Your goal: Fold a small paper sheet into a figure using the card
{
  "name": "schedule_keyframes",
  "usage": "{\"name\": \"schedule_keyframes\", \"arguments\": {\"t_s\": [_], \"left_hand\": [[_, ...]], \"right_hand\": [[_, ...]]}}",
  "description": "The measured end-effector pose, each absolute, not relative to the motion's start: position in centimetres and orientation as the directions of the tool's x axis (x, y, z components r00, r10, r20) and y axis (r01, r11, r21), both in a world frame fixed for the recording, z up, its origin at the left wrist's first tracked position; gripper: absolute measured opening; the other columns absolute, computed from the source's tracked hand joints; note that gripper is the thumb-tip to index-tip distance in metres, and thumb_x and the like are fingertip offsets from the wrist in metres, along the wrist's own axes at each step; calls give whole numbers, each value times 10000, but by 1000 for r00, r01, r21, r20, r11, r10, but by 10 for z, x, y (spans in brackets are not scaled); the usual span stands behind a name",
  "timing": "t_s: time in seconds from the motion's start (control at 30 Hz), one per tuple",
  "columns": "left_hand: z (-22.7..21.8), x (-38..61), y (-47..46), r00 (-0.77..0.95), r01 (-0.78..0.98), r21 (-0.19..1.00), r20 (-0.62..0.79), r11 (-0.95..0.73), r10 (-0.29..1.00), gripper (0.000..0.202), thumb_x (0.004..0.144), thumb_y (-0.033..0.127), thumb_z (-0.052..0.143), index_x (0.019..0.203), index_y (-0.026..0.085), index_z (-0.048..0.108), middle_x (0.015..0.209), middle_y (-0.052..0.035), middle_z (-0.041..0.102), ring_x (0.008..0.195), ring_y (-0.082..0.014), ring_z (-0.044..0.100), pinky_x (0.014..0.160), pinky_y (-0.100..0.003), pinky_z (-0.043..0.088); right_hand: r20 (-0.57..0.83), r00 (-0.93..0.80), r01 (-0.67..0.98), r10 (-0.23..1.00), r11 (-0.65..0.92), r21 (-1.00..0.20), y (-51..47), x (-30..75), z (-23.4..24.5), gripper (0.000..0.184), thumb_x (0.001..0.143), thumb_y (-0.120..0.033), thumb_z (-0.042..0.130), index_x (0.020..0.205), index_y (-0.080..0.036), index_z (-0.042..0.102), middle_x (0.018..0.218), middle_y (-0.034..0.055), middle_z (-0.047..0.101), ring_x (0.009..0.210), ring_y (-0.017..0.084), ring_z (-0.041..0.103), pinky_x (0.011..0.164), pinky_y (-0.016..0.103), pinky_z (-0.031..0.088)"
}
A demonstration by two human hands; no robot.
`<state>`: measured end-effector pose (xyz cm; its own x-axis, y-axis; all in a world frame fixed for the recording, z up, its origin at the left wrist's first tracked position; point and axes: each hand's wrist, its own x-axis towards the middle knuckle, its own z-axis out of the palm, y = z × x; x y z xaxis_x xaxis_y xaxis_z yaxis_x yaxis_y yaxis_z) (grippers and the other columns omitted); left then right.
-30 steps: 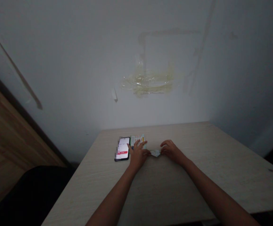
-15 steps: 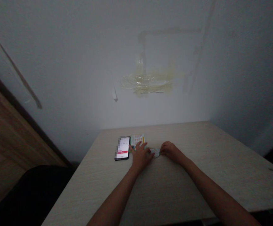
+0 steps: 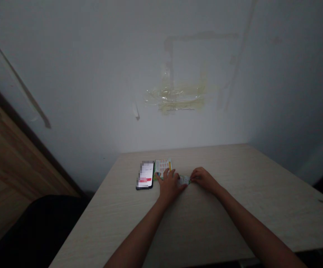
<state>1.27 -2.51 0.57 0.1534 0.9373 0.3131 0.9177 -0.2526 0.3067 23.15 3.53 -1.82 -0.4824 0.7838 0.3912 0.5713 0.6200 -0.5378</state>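
Both of my hands rest far out on a pale wooden table [image 3: 233, 208]. Between them lies a small pale folded paper [image 3: 184, 180]. My left hand [image 3: 170, 185] lies over its left end, fingers partly spread and pressing down. My right hand [image 3: 203, 178] pinches its right end with curled fingers. Behind my left hand lies a small printed sheet [image 3: 162, 165] with green and orange marks. A phone [image 3: 145, 175] with a lit screen lies just left of that sheet.
A grey wall rises right behind the table, with old yellowed tape [image 3: 175, 98] stuck on it. A wooden panel [image 3: 7, 163] stands at the left. Something dark [image 3: 35, 230] sits low beside the table's left edge.
My left hand has slid a little to the right over the folded paper, and the gap between my hands has narrowed. The phone and printed sheet lie as before.
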Motion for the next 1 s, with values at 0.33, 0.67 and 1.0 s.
{"name": "schedule_keyframes", "arguments": {"t_s": [0.33,0.67,1.0], "left_hand": [[5,12,-22,163,919,307,274,-247,948,358,727,569,710,1005,346,681,1439,8,506,1405,-383,263,1044,-779,-96],[5,10,-21,193,927,270,256,-262,947,371,750,612,665,1033,373,672,1434,31,510,1407,-385,265,1037,-807,-31],[3,9,-19,207,924,262,266,-277,941,370,739,613,678,1024,376,676,1414,39,533,1400,-401,271,1013,-830,-21]], "right_hand": [[389,-355,659,850,522,-541,35,226,-24,52,720,-259,735,746,-216,749,828,55,667,910,221,589,864,353,440],[319,-247,747,915,390,-539,36,215,-26,39,667,-201,723,702,-190,736,817,62,660,914,228,573,895,357,414],[382,-131,753,915,343,-562,36,210,-30,120,618,-165,724,730,-204,703,988,74,624,1004,246,538,926,380,408]]}}
